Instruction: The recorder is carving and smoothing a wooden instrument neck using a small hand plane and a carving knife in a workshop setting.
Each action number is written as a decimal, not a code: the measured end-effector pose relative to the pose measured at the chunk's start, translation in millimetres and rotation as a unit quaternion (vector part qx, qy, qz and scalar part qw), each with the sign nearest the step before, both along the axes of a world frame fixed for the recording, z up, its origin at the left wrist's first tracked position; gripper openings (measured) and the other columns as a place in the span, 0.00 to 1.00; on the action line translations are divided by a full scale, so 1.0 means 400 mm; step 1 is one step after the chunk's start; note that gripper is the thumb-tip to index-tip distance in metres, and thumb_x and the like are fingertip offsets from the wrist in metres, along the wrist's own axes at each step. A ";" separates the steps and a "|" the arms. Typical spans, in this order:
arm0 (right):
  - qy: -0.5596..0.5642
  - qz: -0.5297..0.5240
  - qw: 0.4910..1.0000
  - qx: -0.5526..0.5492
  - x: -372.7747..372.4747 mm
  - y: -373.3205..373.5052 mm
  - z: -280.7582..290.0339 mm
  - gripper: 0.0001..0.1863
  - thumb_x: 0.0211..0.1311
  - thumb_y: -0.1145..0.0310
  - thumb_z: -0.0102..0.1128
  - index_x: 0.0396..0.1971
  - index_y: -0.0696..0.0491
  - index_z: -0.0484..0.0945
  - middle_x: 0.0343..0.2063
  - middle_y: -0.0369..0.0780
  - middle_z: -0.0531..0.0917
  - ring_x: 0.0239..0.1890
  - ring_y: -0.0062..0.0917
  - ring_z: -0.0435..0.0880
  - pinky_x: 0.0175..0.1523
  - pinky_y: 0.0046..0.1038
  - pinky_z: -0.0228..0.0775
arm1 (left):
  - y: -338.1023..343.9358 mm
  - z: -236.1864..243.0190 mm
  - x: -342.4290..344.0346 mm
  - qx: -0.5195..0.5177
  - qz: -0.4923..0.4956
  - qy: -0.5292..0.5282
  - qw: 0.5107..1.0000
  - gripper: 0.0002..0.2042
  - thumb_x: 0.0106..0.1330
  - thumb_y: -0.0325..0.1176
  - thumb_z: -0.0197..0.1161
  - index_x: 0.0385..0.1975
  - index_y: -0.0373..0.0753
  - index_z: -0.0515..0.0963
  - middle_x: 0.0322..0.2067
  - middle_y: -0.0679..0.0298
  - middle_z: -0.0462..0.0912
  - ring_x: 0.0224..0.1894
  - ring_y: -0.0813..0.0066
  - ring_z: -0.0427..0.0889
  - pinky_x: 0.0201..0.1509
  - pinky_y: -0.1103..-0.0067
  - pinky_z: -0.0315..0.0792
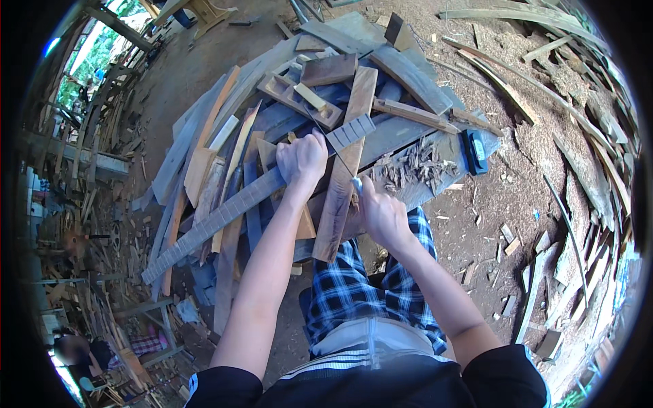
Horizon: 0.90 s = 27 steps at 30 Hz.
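My left hand (300,160) is closed on a long, grey, notched wooden strip (204,228), which runs from the lower left toward the middle of the work pile. My right hand (381,214) is closed round the pale handle of a thin tool (345,165), its narrow shaft slanting up and left across a wooden plank (330,231). A short notched piece (350,130) lies over that plank, just right of my left hand. Behind them is a hollowed wooden block (277,90) with a pale stick on it. Wood shavings (428,166) are heaped to the right of the plank.
Loose boards (408,75) are piled around the work. A dark case (475,153) sits at the pile's right edge. Long scrap wood (571,224) lies along the right; stacked lumber fills the left. A seated person (88,360) is at the lower left.
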State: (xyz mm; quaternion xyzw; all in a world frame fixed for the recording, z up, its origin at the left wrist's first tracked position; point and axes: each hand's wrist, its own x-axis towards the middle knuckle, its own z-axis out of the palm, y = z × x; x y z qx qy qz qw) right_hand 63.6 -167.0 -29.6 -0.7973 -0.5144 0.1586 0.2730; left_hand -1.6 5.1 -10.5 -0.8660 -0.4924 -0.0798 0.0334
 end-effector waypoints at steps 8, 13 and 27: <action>-0.042 -0.008 0.998 0.037 0.033 0.086 0.002 0.07 0.61 0.70 0.47 0.35 0.58 0.67 0.19 0.52 0.81 0.23 0.45 0.83 0.26 0.43 0.74 | -0.006 -0.003 0.023 0.013 -0.015 -0.001 1.000 0.27 0.70 0.42 0.41 0.15 0.35 0.81 0.20 0.48 0.81 0.26 0.52 0.83 0.41 0.64 0.72; -0.028 -0.004 1.000 -0.011 0.013 0.001 0.012 0.07 0.61 0.69 0.48 0.33 0.57 0.66 0.18 0.51 0.81 0.23 0.45 0.83 0.25 0.43 0.75 | -0.008 -0.005 0.011 0.024 -0.007 0.004 1.000 0.27 0.70 0.41 0.41 0.15 0.36 0.82 0.18 0.49 0.81 0.25 0.53 0.83 0.42 0.66 0.71; -0.025 0.003 0.999 -0.024 0.010 0.016 0.026 0.08 0.59 0.70 0.49 0.35 0.58 0.66 0.17 0.51 0.81 0.21 0.44 0.84 0.23 0.41 0.75 | -0.005 0.000 0.010 0.028 -0.010 -0.014 0.999 0.27 0.70 0.41 0.41 0.13 0.36 0.81 0.18 0.49 0.81 0.23 0.53 0.82 0.40 0.66 0.71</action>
